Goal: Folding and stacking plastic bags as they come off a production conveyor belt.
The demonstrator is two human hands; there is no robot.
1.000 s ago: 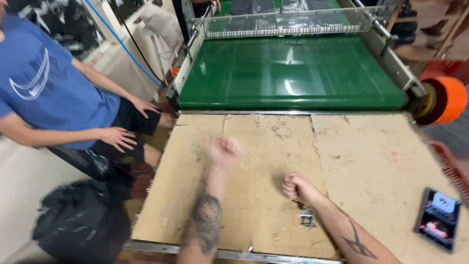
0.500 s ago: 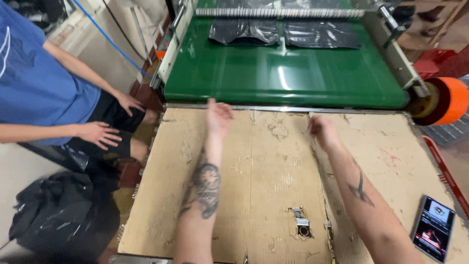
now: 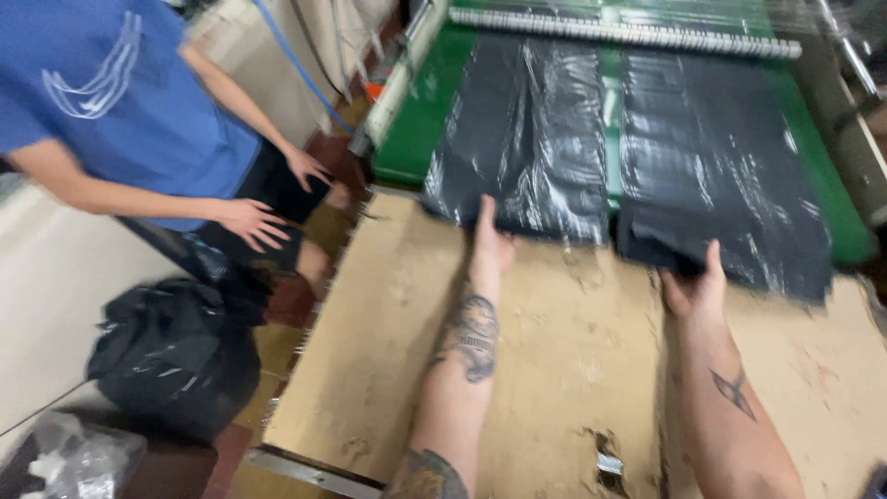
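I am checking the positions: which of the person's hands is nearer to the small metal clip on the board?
Right. The right hand lies above the metal clip; the left hand is farther, up-left.

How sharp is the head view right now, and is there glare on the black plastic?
Head view: motion blur smears the whole frame; the left hand and right hand have soft edges. White glare streaks the two shiny black plastic sheets on the green conveyor belt. The worn brown board table is evenly lit.
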